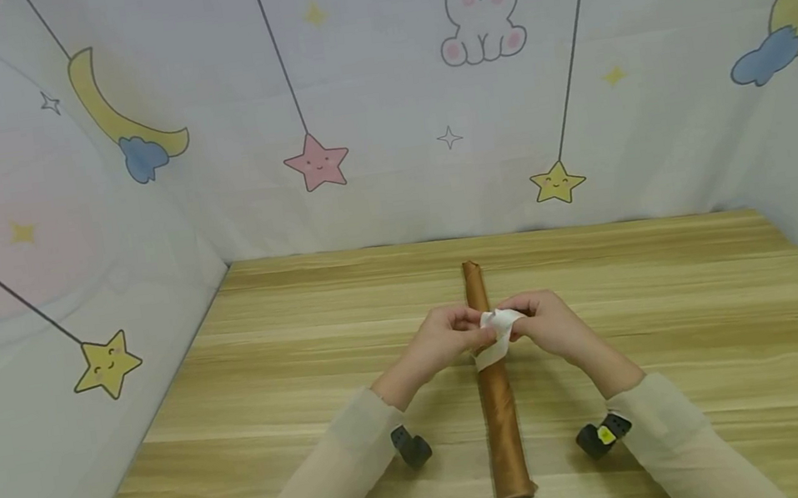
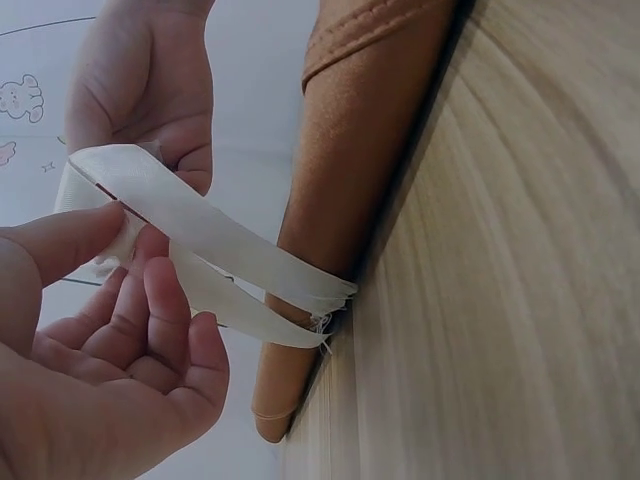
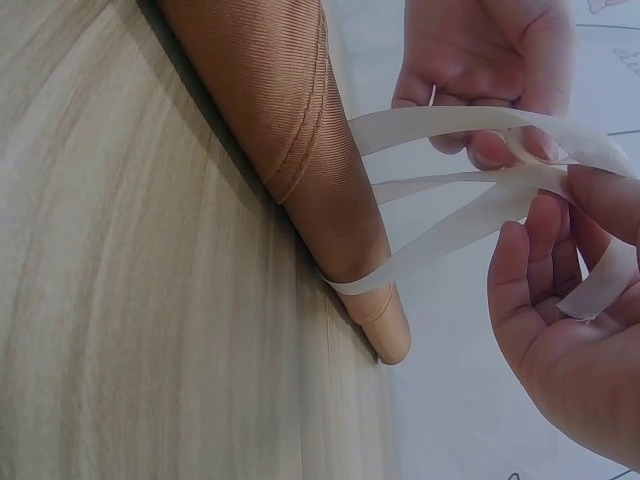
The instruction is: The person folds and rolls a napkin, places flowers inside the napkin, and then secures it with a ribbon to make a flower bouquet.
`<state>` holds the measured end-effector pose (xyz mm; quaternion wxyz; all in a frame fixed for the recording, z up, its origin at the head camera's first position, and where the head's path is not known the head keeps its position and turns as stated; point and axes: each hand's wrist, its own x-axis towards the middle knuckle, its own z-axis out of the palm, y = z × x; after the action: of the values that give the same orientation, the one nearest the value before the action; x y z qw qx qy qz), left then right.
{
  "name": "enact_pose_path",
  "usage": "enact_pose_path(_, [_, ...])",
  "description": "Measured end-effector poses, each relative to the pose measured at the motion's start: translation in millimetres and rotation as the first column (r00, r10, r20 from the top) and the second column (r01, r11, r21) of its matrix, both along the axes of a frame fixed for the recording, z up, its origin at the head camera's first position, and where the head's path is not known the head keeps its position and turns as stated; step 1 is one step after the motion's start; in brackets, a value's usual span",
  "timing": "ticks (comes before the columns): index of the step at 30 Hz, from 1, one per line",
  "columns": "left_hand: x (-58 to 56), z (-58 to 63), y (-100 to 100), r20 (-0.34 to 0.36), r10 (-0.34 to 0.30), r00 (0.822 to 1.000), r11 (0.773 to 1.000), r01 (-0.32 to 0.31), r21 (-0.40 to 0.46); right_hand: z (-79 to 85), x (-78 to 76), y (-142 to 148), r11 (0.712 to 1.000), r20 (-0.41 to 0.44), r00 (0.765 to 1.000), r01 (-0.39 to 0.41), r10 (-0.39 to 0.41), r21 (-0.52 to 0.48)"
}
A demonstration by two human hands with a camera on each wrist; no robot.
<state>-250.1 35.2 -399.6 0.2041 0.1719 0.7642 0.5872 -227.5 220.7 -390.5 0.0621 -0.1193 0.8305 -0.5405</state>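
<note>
A long roll of shiny brown fabric (image 1: 502, 429) lies on the wooden table, pointing away from me. Around its middle passes a white ribbon (image 1: 490, 356), whose strands rise from the roll to both hands. My left hand (image 1: 448, 333) pinches the ribbon between thumb and fingers, just above the roll. From the other side my right hand (image 1: 541, 321) also pinches it, thumb against fingers. In the right wrist view, a loose ribbon end (image 3: 600, 285) hangs by the right palm. Frayed threads (image 2: 322, 322) show where the strands meet the roll in the left wrist view.
The wood-grain table (image 1: 288, 322) extends on both sides of the roll. Behind it hangs a pale curtain (image 1: 387, 99) printed with stars, moons and a rabbit, with similar cloth at left and right. Black wrist devices (image 1: 412, 447) sit by both sleeves.
</note>
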Motion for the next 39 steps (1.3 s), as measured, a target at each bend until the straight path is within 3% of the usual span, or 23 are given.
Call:
enact_pose_path(8, [-2.0, -2.1, 0.4, 0.001, -0.005, 1.0, 1.0, 0.005, 0.001, 1.2, -1.3, 1.3, 1.0, 0.007, 1.0, -0.003, 0.002, 0.008])
enact_pose_path(17, [-1.9, 1.5, -4.5, -0.032, 0.041, 0.999, 0.999, -0.041, 0.007, 2.3, -0.6, 2.2, 1.0, 0.011, 1.0, -0.002, 0.002, 0.009])
enact_pose_path(25, [1.1, 6.4, -5.9, -0.079, 0.05, 0.996, 0.994, -0.042, 0.101, 2.1, -1.4, 2.6, 1.0, 0.022, 1.0, -0.001, 0.0, 0.017])
enact_pose_path(32, [1.7, 6.9, -6.3, -0.155, 0.041, 0.987, 0.996, -0.027, 0.088, 0.8, -1.4, 1.2, 0.999, 0.016, 1.0, 0.025, -0.025, 0.023])
enact_pose_path(39, [1.7, 6.5, -3.7, -0.159, 0.056, 0.986, 0.997, -0.047, 0.061, 1.1, -0.5, -0.6, 0.999, 0.013, 0.999, 0.04, -0.04, 0.02])
